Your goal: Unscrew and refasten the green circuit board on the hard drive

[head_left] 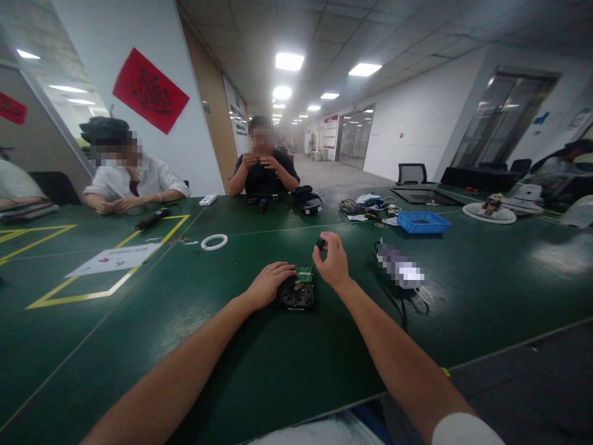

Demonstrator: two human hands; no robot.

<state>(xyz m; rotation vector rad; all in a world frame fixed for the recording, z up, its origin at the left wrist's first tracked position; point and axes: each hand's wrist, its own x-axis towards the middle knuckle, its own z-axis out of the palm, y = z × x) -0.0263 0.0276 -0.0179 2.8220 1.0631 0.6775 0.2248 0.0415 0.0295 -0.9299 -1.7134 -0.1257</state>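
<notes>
A black, box-shaped device with a green circuit board [296,295], like a hard drive, lies flat on the green table in front of me. My left hand [271,281] holds it at its left side, with the fingers laid over its far left part and covering that corner. Just beyond its right edge, my right hand [332,259] is raised above the table. Between its thumb and fingers it pinches a small dark piece [320,243], rounded at the top; its kind cannot be made out. The right hand does not touch the device.
A blurred-out item [401,267] with cords lies to the right. Farther off are a blue tray [423,223], tangled cables [354,207] and a round fan grille [488,213]. Left are a white ring [214,242] and a paper sheet [113,259]. Two people [264,170] sit across the table.
</notes>
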